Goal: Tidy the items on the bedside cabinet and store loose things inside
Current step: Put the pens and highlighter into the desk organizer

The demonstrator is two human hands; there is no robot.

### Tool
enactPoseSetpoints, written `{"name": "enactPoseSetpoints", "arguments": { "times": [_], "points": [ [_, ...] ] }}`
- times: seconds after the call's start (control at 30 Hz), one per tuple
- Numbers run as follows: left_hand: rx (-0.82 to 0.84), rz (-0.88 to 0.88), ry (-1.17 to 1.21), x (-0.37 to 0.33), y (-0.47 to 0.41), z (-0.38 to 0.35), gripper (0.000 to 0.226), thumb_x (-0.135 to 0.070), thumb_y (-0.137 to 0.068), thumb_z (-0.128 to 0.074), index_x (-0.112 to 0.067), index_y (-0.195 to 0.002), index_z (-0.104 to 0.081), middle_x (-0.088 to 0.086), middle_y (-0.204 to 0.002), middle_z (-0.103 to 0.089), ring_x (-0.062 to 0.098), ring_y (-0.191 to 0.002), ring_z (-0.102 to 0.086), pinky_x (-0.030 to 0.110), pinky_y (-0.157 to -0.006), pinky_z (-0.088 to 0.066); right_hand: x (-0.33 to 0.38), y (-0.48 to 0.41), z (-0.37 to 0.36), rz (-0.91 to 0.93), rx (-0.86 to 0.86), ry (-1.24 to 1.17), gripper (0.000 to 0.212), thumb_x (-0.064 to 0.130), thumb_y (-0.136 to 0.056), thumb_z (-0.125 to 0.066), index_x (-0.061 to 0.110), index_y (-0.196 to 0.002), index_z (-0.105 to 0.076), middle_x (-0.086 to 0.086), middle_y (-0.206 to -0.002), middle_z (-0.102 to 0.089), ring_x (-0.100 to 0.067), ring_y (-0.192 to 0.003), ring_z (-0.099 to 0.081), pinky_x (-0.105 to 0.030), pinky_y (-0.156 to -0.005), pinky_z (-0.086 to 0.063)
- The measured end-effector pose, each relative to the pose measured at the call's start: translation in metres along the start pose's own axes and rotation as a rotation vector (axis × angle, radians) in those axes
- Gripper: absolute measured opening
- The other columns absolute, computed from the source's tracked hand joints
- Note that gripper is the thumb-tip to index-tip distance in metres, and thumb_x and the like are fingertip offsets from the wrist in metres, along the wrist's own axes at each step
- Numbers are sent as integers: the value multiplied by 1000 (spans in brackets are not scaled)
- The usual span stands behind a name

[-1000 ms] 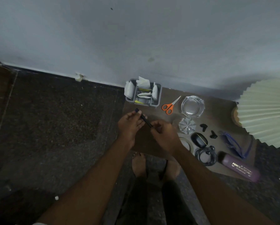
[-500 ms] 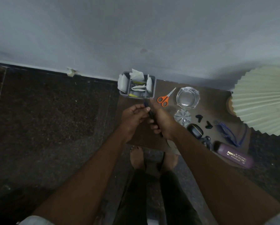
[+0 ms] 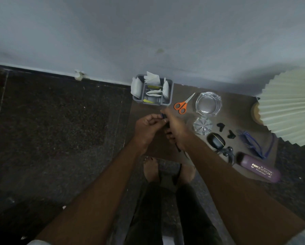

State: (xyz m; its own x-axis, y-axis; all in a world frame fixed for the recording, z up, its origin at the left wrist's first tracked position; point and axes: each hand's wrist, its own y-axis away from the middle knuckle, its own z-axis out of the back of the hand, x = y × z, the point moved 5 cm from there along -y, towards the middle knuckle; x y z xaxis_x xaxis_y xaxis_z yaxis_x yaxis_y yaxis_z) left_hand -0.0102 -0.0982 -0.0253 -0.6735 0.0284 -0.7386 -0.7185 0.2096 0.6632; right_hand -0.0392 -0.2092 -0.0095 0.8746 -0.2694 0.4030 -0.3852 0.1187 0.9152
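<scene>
The slim dark object (image 3: 163, 115) is mostly covered by left hand (image 3: 148, 126) and right hand (image 3: 176, 131) (only its ends show). Pleated lampshade (image 3: 289, 106), 3 o'clock, cut by frame edge, hides most of its base (image 3: 254, 112). Black cable (image 3: 226, 152) partly behind right forearm.

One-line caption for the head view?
Left hand and right hand hold a slim dark object over the cabinet, near the grey organizer.

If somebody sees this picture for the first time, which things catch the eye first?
At the centre, the left hand and the right hand both hold a dark slim object over the cabinet top. The orange scissors lie just right of them, and a pale pleated lampshade fills the right edge.
</scene>
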Motion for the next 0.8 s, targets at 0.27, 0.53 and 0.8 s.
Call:
{"name": "enactPoseSetpoints", "arguments": {
  "times": [0.27,0.53,0.8],
  "points": [
    [-103,-136,-49,-26,-1,0,20,-3,-87,-70,3,-106,-71,24,-102,-74,26,-90,-68,47,-89,-55,14,1,-6,345,40,5,39,56,-95,-55,23,-80,-68,7,-52,-52,-8,-48,-51,-19,-41,-39],
    [-149,-129,35,-46,-10,8,27,6,-95,-52,5,-116,-68,23,-112,-72,30,-96,-72,40,-88,-60,65,10,-2,664,-74,52,30,26,-104,-51,2,-97,-68,-20,-77,-68,-18,-66,-63,-42,-63,-58],
    [-194,-67,-79,-43,-5,22,24,-1,-97,-56,4,-117,-68,18,-109,-72,22,-96,-70,34,-91,-56,104,20,0,888,-122,47,18,8,-92,-68,7,-110,-71,-21,-100,-71,-19,-88,-65,-34,-84,-52]
  ]
}}
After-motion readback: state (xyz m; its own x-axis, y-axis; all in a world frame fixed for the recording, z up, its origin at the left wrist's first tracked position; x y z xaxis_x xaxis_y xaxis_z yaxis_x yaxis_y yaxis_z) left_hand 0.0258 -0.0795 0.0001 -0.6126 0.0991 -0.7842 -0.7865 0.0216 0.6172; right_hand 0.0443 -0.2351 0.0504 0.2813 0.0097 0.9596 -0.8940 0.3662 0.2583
